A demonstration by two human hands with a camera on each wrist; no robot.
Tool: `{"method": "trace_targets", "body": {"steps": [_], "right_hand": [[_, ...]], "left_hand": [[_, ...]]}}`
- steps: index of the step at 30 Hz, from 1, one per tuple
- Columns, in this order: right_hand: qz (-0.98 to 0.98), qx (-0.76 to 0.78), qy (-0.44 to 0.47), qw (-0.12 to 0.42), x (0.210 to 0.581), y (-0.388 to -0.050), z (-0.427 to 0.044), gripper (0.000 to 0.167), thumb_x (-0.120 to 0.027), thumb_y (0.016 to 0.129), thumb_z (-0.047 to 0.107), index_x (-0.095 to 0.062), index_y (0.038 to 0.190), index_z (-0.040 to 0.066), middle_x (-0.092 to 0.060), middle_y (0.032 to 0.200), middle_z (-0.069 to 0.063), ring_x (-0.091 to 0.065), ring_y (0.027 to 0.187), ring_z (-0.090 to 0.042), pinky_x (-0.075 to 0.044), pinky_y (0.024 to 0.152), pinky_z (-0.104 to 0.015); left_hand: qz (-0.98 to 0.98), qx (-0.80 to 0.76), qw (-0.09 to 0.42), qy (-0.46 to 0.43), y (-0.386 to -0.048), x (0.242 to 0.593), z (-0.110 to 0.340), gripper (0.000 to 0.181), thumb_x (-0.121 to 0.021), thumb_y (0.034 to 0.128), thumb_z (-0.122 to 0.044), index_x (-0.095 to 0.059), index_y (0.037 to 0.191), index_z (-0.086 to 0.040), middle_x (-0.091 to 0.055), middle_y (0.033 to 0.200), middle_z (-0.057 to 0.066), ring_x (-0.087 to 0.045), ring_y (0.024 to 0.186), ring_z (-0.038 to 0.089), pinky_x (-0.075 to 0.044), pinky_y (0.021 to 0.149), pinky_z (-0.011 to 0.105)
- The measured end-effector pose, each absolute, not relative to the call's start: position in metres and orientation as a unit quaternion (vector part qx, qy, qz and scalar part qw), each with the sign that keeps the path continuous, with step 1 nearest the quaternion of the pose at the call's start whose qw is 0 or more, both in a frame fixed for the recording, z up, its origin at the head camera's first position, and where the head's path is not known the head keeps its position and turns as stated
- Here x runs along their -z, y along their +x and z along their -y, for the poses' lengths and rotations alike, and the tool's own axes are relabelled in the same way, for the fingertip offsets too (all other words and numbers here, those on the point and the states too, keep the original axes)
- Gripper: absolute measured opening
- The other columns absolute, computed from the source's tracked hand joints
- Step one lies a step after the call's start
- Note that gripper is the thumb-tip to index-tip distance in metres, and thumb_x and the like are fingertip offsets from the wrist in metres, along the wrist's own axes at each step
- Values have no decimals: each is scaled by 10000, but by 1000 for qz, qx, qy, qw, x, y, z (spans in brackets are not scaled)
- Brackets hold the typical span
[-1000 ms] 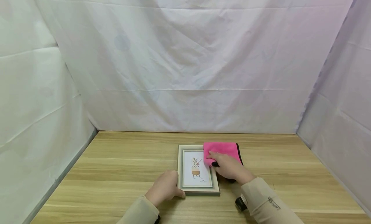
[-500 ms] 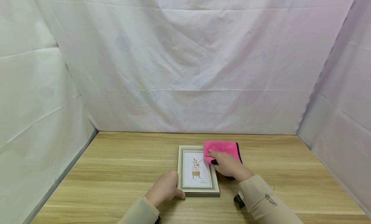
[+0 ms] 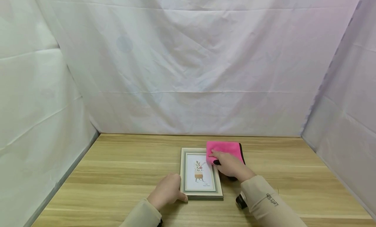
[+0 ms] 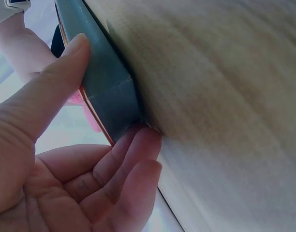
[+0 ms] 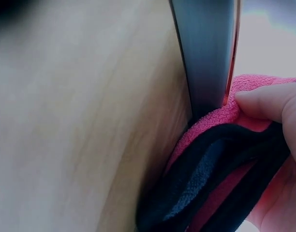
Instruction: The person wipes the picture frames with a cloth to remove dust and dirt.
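A picture frame [image 3: 218, 184] with a plant print lies flat on the wooden table. At its near left corner is my left hand [image 3: 166, 191], thumb against the near side and fingers at the left side; the left wrist view shows the thumb on the frame's grey-green edge [image 4: 107, 72]. My right hand [image 3: 230, 165] holds a folded pink cloth [image 3: 227, 148] with black trim over the frame's upper right border. In the right wrist view the thumb presses the cloth [image 5: 249, 84] beside the frame's side [image 5: 206, 53]; the other fingertips are hidden there.
White sheeting [image 3: 188, 73] hangs behind the table [image 3: 126, 161] and at both sides. A black object [image 3: 241, 202] is at the right wrist, by the beige sleeve [image 3: 264, 197].
My right hand and the pink cloth have slid slightly toward the back along the frame's right border. My left hand and the frame have stayed in place.
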State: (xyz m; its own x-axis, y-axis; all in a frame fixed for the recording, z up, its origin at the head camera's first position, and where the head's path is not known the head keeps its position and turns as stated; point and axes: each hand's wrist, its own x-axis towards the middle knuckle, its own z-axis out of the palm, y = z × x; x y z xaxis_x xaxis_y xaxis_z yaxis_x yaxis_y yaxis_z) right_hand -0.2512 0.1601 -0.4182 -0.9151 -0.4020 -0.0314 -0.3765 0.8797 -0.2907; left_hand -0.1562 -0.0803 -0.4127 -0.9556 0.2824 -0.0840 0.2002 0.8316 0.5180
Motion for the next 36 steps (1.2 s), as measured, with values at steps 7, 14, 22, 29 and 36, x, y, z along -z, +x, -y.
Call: {"method": "trace_targets", "body": {"steps": [7,14,22,29,36], "right_hand": [[-968,140,-203,40,418,-254,-160,532,-644,891,229,-476,1380,105,-521,1386,-69,-474,1292,-243,-373,1063,-427],[-969,138,-201,34,417,-255,-160,497,-636,897,249,-496,1365,165,-539,1365,-63,-496,1271,-255,-384,1051,-437],[-968,136,-206,37,420,-256,-161,486,-632,898,228,-507,1363,164,-475,1427,-76,-413,1343,-265,-336,1090,-440],[-967,137,-208,44,419,-256,-160,477,-623,904,215,-507,1362,150,-424,1467,-82,-354,1380,-280,-302,1108,-456],[-967,143,-208,41,418,-257,-158,483,-617,905,195,-498,1366,113,-442,1453,-80,-322,1395,-296,-293,1112,-458]], "left_hand": [[-955,-256,75,129,-156,411,80,395,-892,558,-234,-515,562,-114,-406,541,-42,-365,497,105,-342,464,249],[-956,-252,75,129,-156,412,80,392,-892,555,-240,-521,568,-114,-414,542,-41,-367,499,107,-345,466,251],[-955,-254,78,130,-156,412,79,392,-890,561,-231,-516,554,-115,-398,529,-48,-362,490,102,-342,461,246],[-955,-255,79,131,-156,411,79,386,-886,570,-226,-518,562,-112,-394,523,-51,-359,485,100,-342,458,244],[-952,-263,88,128,-154,409,79,378,-880,583,-203,-515,554,-110,-378,496,-56,-352,468,91,-336,447,234]]}}
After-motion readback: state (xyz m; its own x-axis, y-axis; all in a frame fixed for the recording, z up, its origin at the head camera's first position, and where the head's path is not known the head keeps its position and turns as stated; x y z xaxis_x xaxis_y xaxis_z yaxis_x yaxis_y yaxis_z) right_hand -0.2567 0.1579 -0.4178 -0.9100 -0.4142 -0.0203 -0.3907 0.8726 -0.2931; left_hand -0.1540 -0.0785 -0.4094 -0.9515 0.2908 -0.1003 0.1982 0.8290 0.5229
